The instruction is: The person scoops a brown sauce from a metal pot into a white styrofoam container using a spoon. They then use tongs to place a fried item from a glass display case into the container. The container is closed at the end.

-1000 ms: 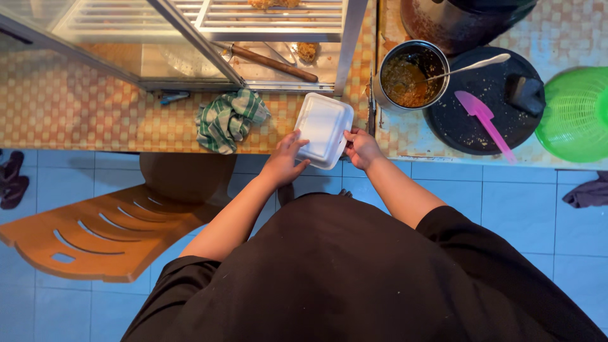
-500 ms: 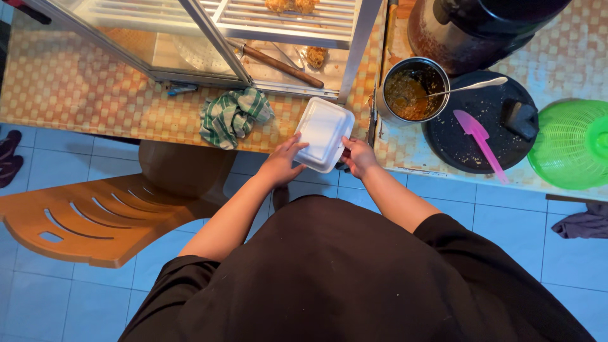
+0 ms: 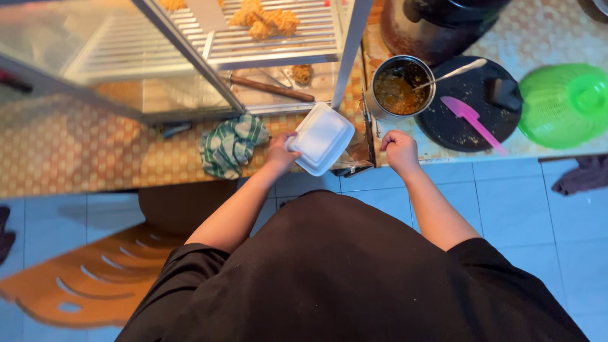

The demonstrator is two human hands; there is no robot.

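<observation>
Pale blue tiled floor [image 3: 519, 209] running under two counters; at far left, lying low over the tiles, one orange slatted chair [image 3: 95, 285]. Above it, one counter in an orange checked covering [image 3: 69, 152], carrying one glass-fronted display case [image 3: 190, 57] with wire racks, pieces of fried food [image 3: 263, 19] sitting on the upper rack and one wooden-handled tool [image 3: 272, 88] lying on the case floor. Resting just in front of the case, one crumpled green-and-white checked cloth [image 3: 229, 144].

Next to the cloth, left hand [image 3: 280, 154] gripping one closed white foam box [image 3: 320, 139] by its left edge, fingers clamped on it, thumb lying on the lid and the remaining fingers going underneath, out of sight. Box being held tilted, overhanging the counter edge, lying wholly to the right of the gripping fingers.

Further right, right hand [image 3: 399, 151] hovering at the edge of the second counter [image 3: 557, 31], fingers curled together into a loose fist, holding nothing visible, well apart from the box.

Behind that hand, one metal pot [image 3: 400, 88] holding brown sauce, one metal spoon [image 3: 453, 71] leaning in it. Beside the pot, one round black tray [image 3: 459, 126] bearing one pink spatula [image 3: 472, 120]. At far right, one green plastic mesh cover [image 3: 563, 104] sitting on the counter; below it, one dark cloth [image 3: 582, 176] lying on the tiles.
</observation>
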